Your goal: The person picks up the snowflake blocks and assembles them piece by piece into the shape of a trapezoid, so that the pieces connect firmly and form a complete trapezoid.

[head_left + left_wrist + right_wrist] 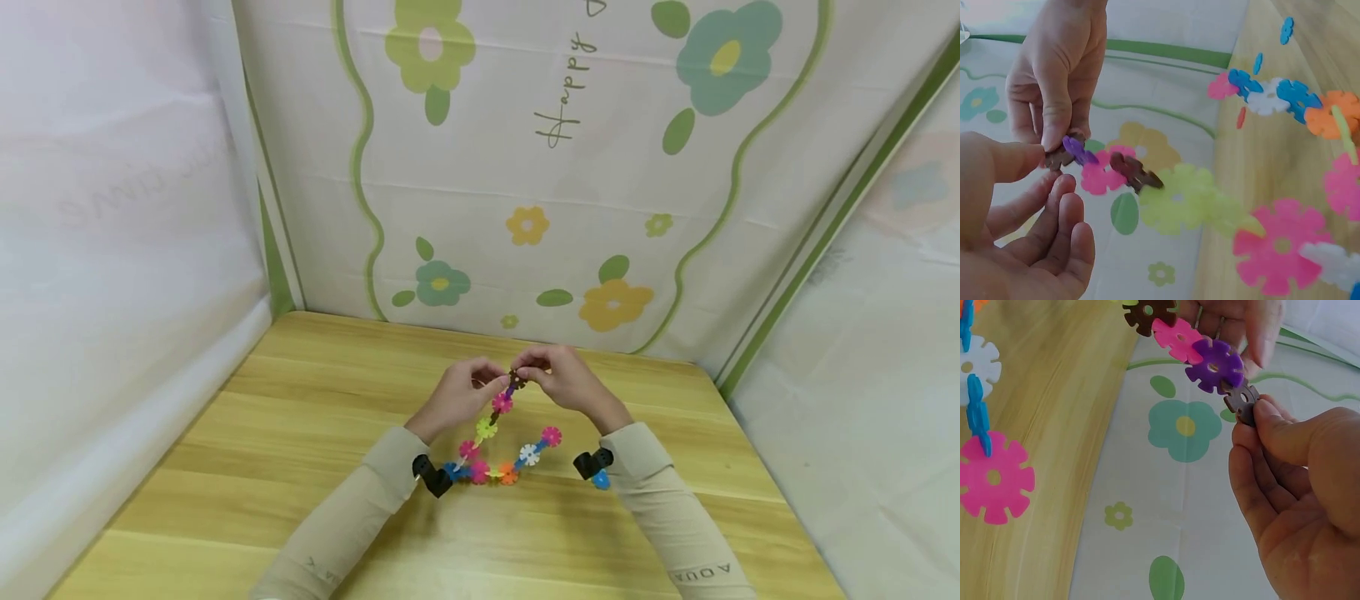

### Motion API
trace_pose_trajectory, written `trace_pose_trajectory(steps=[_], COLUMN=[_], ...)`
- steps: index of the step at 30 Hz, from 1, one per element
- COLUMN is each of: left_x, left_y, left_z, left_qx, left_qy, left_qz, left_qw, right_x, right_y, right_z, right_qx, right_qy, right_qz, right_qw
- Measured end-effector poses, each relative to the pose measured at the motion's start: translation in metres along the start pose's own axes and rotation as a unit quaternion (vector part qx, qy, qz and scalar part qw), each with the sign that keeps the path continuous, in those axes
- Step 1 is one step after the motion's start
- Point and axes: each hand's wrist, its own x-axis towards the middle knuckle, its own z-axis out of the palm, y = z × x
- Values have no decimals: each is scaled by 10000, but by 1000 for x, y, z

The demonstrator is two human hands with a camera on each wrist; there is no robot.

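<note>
A chain of slotted flower-shaped plastic discs rises from the table to both hands. My right hand [1297, 487] pinches the brown disc [1244, 403] at its top end between thumb and fingers. Joined to that disc is a purple disc [1215, 365], followed by a pink disc [1179, 339]. My left hand [1029, 212] is close beside the brown and purple discs, thumb and fingers bent around that spot; whether they grip is unclear. Lower down, a yellow-green disc [487, 428] and another pink disc [1282, 244] continue the chain.
The chain's other end bends right through an orange disc [508, 473] and a white disc [529, 454] to a pink disc [552, 436]. A loose blue disc [601, 479] lies by the right wrist. Fabric walls surround the wooden table [300, 400].
</note>
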Motion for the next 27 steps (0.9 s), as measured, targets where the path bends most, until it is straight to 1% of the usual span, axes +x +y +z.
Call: trace_pose_trajectory(steps=[4,8,11,13,15,18,20,23,27], left_x=[7,11,12,13,13,12,11,12,12], left_y=[6,7,7,7,6,5,5,4,3], left_z=[5,8,9,9,9,9,8,9,9], left_qx=[-79,-140,-185,-209,-212,-238,-268,-283,-290], left_qy=[29,63,88,108,134,196,241,287,321], left_qz=[70,34,42,28,-5,-78,-98,-130,-133], left_qw=[9999,9999,9998,9997,9997,9995,9993,9991,9990], right_x=[1,-1,-7,-15,-26,-47,-64,-92,-127], right_y=[-2,-2,4,10,17,28,36,50,68], right_z=[-2,-7,-14,-21,-28,-38,-43,-44,-35], right_qx=[69,90,-26,-184,-281,-431,-497,-590,-780], right_qy=[-109,-178,-177,-181,-235,-397,-508,-678,-868], right_qz=[-5,23,147,332,595,880,950,960,993], right_qw=[9999,9998,9997,9991,9976,9944,9929,9913,9882])
